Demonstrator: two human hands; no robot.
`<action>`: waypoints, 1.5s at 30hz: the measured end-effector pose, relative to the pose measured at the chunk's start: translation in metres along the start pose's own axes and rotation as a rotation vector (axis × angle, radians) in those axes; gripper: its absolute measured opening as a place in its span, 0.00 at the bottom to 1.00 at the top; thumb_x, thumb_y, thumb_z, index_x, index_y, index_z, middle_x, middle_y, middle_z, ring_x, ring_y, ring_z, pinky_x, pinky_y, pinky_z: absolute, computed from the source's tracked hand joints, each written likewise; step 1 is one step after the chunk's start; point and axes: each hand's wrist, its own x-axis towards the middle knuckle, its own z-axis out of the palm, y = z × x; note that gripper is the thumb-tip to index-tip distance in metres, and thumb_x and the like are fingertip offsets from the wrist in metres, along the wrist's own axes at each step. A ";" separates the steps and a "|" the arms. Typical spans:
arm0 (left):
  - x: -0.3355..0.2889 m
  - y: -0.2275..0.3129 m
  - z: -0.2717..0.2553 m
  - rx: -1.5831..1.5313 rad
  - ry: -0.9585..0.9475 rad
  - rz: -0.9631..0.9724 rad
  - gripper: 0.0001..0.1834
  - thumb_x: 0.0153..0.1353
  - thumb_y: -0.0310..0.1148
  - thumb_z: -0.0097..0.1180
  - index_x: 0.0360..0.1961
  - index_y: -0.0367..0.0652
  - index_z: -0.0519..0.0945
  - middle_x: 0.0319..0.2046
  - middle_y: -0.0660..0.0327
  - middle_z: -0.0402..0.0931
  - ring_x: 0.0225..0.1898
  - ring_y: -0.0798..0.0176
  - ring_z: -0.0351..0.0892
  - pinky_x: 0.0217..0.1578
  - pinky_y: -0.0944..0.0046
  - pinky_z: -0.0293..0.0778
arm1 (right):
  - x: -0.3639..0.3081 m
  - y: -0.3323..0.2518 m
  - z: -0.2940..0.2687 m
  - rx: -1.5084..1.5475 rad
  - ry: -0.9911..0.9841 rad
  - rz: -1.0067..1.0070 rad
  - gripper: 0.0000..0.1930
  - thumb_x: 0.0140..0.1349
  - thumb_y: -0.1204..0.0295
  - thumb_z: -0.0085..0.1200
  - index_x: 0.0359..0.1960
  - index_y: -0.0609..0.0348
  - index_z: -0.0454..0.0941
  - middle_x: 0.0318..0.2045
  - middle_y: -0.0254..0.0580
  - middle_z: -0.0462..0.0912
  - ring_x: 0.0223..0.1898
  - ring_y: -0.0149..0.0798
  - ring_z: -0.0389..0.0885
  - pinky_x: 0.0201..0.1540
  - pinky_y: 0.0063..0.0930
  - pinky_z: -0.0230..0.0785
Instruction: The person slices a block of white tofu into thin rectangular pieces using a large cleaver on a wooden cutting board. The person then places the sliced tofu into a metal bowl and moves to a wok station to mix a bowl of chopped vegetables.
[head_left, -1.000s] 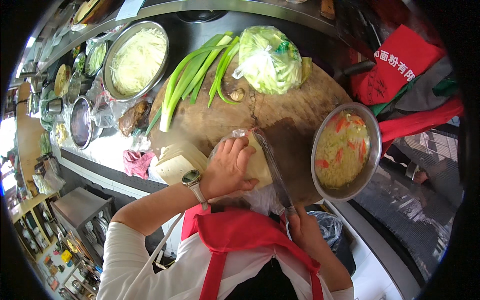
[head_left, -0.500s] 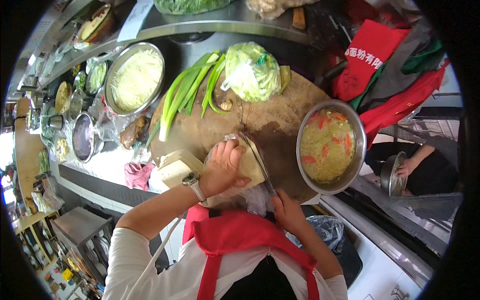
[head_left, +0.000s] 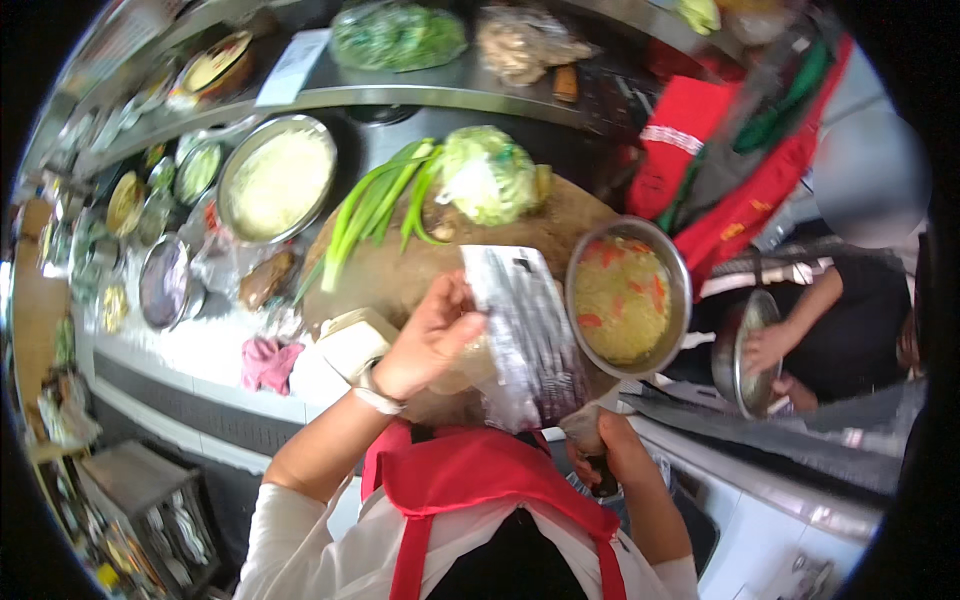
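My left hand (head_left: 430, 335) is over the round wooden board (head_left: 400, 280), fingers half curled and thumb apart. Its fingertips come right up to the edge of a broad, shiny cleaver blade (head_left: 525, 335); whether they touch is unclear. The blade's flat side faces up, streaked with reflections. My right hand (head_left: 620, 455) is closed around the cleaver's dark handle, near the board's front edge. Clear plastic film (head_left: 478, 360) shows beside the blade. To the left of my left wrist lies a stack of pale, flat tofu-like sheets (head_left: 350, 345).
Green scallions (head_left: 375, 205) and bagged cabbage (head_left: 490, 175) lie at the board's back. A steel bowl of yellow liquid with red pieces (head_left: 625, 300) stands right. Shredded white vegetable fills another bowl (head_left: 278, 180). A pink cloth (head_left: 268, 365) lies left. A co-worker's hand (head_left: 768, 348) rests in a bowl.
The cleaver has turned from edge-on to flat side up. My left hand has come off the pale sheet it pressed. My right hand has moved right and down.
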 end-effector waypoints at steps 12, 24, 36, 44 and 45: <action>-0.058 -0.024 -0.076 -0.678 0.095 -0.141 0.46 0.47 0.71 0.45 0.60 0.50 0.65 0.57 0.65 0.68 0.54 0.54 0.70 0.54 0.47 0.65 | 0.051 0.009 0.030 0.026 -0.522 0.009 0.30 0.66 0.43 0.26 0.19 0.54 0.65 0.10 0.28 0.61 0.08 0.23 0.56 0.10 0.18 0.48; -0.061 -0.032 -0.086 -0.640 0.069 -0.153 0.31 0.61 0.49 0.42 0.58 0.37 0.65 0.56 0.54 0.67 0.56 0.53 0.66 0.61 0.54 0.55 | 0.045 0.012 0.041 0.106 -0.565 -0.082 0.28 0.67 0.46 0.26 0.24 0.56 0.68 0.11 0.29 0.63 0.08 0.23 0.56 0.11 0.17 0.49; -0.103 0.034 -0.079 0.023 0.671 -0.195 0.07 0.59 0.27 0.53 0.37 0.37 0.79 0.32 0.64 0.79 0.27 0.72 0.77 0.27 0.73 0.75 | 0.022 0.039 0.002 0.185 0.048 0.067 0.41 0.57 0.32 0.14 0.12 0.58 0.61 0.04 0.30 0.56 0.03 0.29 0.54 0.08 0.23 0.52; -0.124 0.019 -0.078 0.021 0.662 -0.397 0.12 0.61 0.28 0.51 0.44 0.33 0.77 0.34 0.59 0.80 0.32 0.66 0.81 0.34 0.69 0.78 | 0.025 0.039 -0.012 0.109 0.090 0.058 0.41 0.54 0.29 0.14 0.08 0.54 0.57 0.03 0.30 0.53 0.02 0.30 0.51 0.06 0.25 0.51; -0.125 0.018 -0.078 0.070 0.674 -0.387 0.11 0.61 0.28 0.52 0.42 0.33 0.77 0.33 0.60 0.80 0.30 0.68 0.80 0.32 0.70 0.78 | 0.027 0.036 -0.011 0.083 0.091 0.055 0.41 0.54 0.29 0.15 0.08 0.54 0.57 0.03 0.30 0.53 0.02 0.30 0.51 0.06 0.25 0.51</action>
